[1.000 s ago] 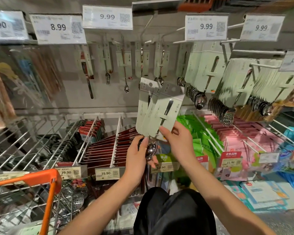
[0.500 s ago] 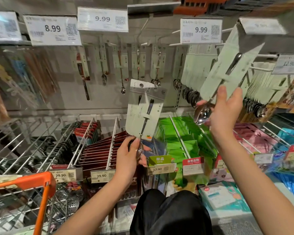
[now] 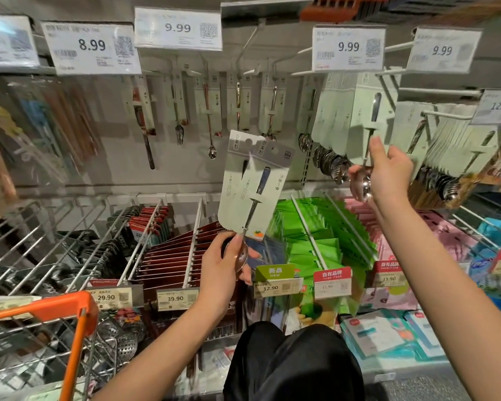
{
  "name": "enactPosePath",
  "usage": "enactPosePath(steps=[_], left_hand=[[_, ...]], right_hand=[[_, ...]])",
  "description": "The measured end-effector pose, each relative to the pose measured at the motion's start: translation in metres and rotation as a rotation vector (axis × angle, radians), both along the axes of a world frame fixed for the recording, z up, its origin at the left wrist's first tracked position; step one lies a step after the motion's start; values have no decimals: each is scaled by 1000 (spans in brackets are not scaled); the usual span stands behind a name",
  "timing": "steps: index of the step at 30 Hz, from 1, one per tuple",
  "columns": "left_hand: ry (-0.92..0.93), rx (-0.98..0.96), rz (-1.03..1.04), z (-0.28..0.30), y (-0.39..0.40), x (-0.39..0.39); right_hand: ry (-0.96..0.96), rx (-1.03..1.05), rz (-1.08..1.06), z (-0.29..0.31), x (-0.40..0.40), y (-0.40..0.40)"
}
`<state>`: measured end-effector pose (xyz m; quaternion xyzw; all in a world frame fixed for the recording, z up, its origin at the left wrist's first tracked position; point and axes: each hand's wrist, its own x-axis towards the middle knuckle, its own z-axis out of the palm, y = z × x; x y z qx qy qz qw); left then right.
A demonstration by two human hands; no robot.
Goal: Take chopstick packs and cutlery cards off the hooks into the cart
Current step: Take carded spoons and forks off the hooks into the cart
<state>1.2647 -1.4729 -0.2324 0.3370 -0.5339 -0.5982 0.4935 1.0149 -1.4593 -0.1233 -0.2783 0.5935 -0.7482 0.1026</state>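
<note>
Pale green card stock is hanging in a dense row from the upper-right hook (image 3: 394, 71), under a 9.99 tag, and the front spoon card (image 3: 369, 111) of that row is hanging with its long axis near vertical, handle up, bowl down. The right hand (image 3: 386, 173) is reaching up to it from below, fingers curled round the spoon bowl (image 3: 359, 185) at the card's lower end, so it is grasping the card by its bottom while the punched top is sitting on the hook above and slightly left of the wrist. Judging from this, the coming move is turning on that one line: the card is needing to travel outward along the hook toward the person before it can drop. The left hand (image 3: 229, 263) is holding low and central, pinching the spoon bowls of two grey cutlery cards (image 3: 253, 180) that are fanning upward, tilted a little right. The orange-framed cart (image 3: 70, 309) is lying at lower left, nearer the left hand and well apart from the right. Chopstick packs (image 3: 174, 250) in dark red are sitting on the lower pegs between cart and left hand. Whether the front card's hole is clear of the hook tip cannot be told.
</note>
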Motion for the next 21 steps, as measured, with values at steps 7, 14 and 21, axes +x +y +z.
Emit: enactPosePath(steps=[7,14,21], left_hand=[[-34,-18,-14,-4,-3,3],[-28,-13,-13,-2,-3,5],[-38,-20,-14,1,-1,8]], right_hand=[[-142,179,-97,-44,33,-9],[-56,316,446,-73,117,4],[81,198,532,-80,141,1]])
